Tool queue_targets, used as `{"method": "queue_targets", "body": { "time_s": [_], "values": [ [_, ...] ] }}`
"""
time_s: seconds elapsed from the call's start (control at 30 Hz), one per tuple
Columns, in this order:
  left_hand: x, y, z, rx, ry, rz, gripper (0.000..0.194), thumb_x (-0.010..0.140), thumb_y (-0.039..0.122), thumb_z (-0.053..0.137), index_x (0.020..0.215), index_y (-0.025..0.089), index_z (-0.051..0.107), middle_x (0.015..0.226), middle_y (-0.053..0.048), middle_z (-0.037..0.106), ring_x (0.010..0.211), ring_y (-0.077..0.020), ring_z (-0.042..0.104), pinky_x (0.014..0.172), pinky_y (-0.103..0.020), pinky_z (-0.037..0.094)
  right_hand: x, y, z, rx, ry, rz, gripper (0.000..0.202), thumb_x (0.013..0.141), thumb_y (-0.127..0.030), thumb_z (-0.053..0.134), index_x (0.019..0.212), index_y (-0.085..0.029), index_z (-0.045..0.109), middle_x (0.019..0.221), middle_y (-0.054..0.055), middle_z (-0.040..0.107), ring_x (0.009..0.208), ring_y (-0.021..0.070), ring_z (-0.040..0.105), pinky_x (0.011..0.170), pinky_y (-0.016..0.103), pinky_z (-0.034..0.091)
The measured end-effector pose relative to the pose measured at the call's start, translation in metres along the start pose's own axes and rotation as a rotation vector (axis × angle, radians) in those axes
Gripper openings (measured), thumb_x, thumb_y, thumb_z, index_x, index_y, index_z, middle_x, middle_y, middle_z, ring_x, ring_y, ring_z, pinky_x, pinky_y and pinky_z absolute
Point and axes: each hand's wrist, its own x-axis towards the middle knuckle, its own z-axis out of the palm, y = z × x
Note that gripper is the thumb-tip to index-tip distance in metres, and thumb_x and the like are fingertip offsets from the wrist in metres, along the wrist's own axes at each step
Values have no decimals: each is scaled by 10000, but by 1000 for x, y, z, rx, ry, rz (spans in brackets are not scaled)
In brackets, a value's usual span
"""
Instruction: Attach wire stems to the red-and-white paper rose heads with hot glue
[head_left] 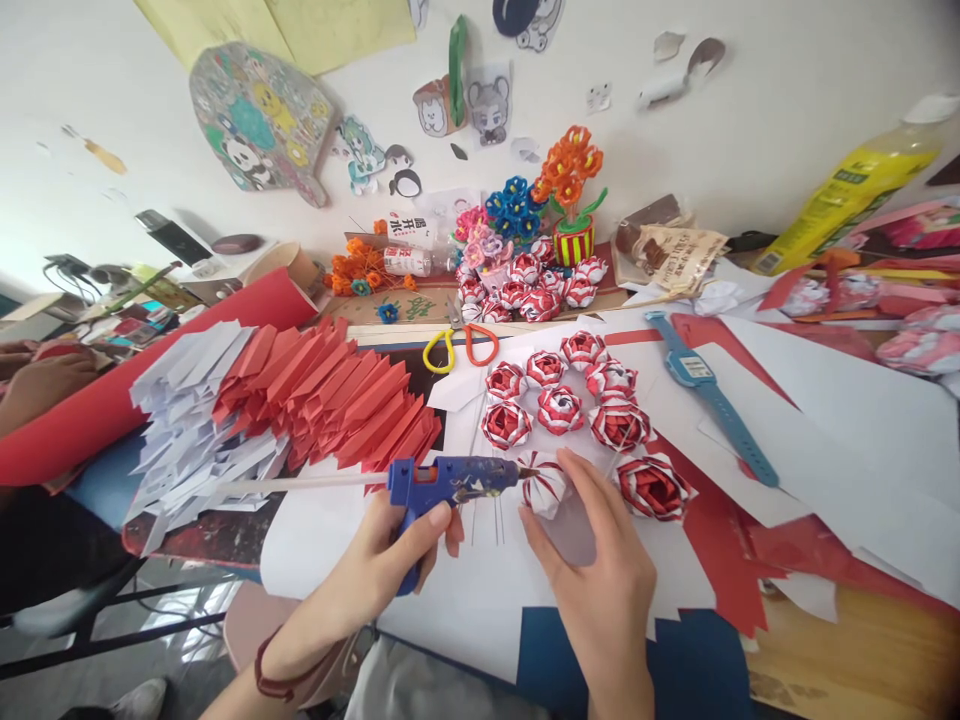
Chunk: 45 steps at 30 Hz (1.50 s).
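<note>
My left hand point(401, 545) is wrapped round the handle of a blue hot glue gun point(457, 482). A long whitish glue stick point(315, 484) sticks out of the gun's back. The gun's nozzle is at a red-and-white paper flower point(545, 494), whose pale striped side faces up. With thumb and fingers, my right hand point(600, 560) grips this flower from the right. Behind it, several finished-looking red-and-white paper roses point(559, 410) stand on white paper point(457, 620). A larger paper rose point(654, 487) lies to the right of my fingers. Thin wires point(496, 522) show below the gun.
Folded red paper strips point(322, 390) and white strips point(187, 420) are heaped at left, by a red paper roll point(150, 375). Scissors point(459, 345) and a blue watch point(709, 390) lie farther back. Beaded flowers point(570, 170) and a yellow bottle point(847, 190) stand near the wall. Another person's hand point(49, 385) is at far left.
</note>
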Motion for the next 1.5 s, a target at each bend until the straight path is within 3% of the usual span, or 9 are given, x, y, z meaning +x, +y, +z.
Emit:
{"method": "queue_targets", "body": {
  "time_s": [0.23,0.4,0.57,0.77,0.93,1.07,1.2,1.4,1.5],
  "values": [
    [0,-3,-1,-82,22,56,550,946,627,465,816,122,641,494,8,534,412,-82,440,456,-219,283,-11,-6,-6,242,223,-33,438,910,-44,575,1318,-197,625,1180,92,723,1052,234,710,882,387,603],
    [-2,-3,-5,-100,7,64,564,936,643,466,807,123,642,461,14,524,400,-80,413,456,-216,289,-16,-9,-20,224,389,-79,397,945,-86,536,1325,-155,624,1078,119,760,904,265,757,755,429,635],
    [-5,2,-12,-111,-25,83,549,917,647,495,790,132,634,422,36,490,397,-85,421,456,-208,316,3,-9,-52,162,310,35,407,992,-264,521,1375,-143,584,1029,137,769,853,278,758,723,435,625],
    [-7,10,-20,-93,-73,137,554,906,646,505,830,118,652,566,0,594,403,-68,442,434,-200,327,49,-16,-84,23,203,-77,377,1006,-384,479,1289,-232,676,837,55,745,701,182,681,643,314,540],
    [-2,17,-33,12,-119,161,509,943,584,487,849,119,671,644,-20,629,440,-79,493,431,-192,368,82,-32,-95,66,86,-12,223,937,-365,613,897,-260,806,696,15,692,617,154,649,558,280,512],
    [7,24,-42,45,-173,165,472,957,552,488,840,128,659,618,-4,612,439,-80,494,434,-189,392,103,-41,-94,113,5,158,147,783,-320,805,900,-232,804,748,45,766,643,179,728,582,267,594],
    [19,24,-48,54,-242,177,476,961,550,489,820,130,662,587,7,588,430,-72,482,430,-184,388,123,-41,-87,208,-96,42,140,799,-330,793,893,-225,804,750,44,768,604,170,722,590,293,612],
    [31,20,-53,24,-280,222,449,961,545,498,833,141,646,588,11,587,446,-78,497,427,-178,388,141,-43,-67,97,-68,-49,181,890,-337,695,783,-213,771,718,30,725,625,133,664,626,274,535],
    [32,21,-54,37,-270,234,441,959,525,501,805,140,650,570,15,566,441,-78,483,426,-181,385,147,-45,-53,166,-171,-59,210,890,-377,692,773,-215,755,744,26,730,607,132,659,600,271,542]
  ]
}}
